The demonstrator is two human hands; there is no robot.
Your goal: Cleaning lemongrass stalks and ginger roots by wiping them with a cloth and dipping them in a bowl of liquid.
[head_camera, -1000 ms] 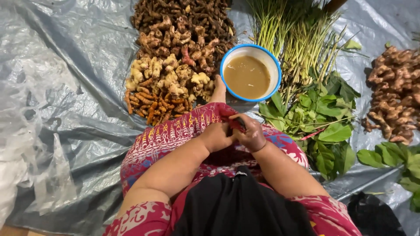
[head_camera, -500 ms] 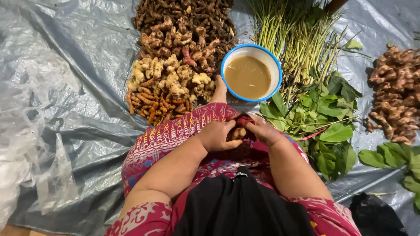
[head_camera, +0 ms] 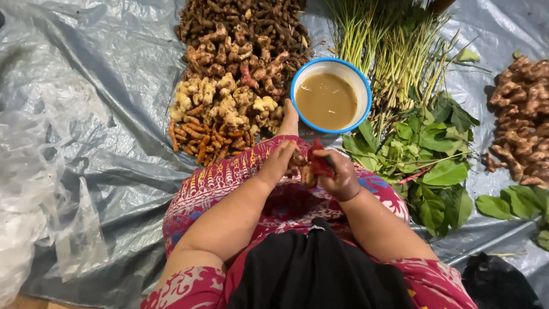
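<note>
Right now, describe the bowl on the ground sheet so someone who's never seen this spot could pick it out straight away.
Start from the grey plastic sheet spread over the ground, then find the gap between the heaped roots and the bundle of green stalks. There, just beyond the person's foot, sits the bowl. It is the only round vessel: white, blue-rimmed, holding cloudy brown liquid.

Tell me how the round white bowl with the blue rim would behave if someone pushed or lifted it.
The round white bowl with the blue rim holds cloudy brown liquid well up its wall, so it is probably heavy and would slosh. On the crinkled grey plastic sheet, it may slide unevenly and spill.
</note>
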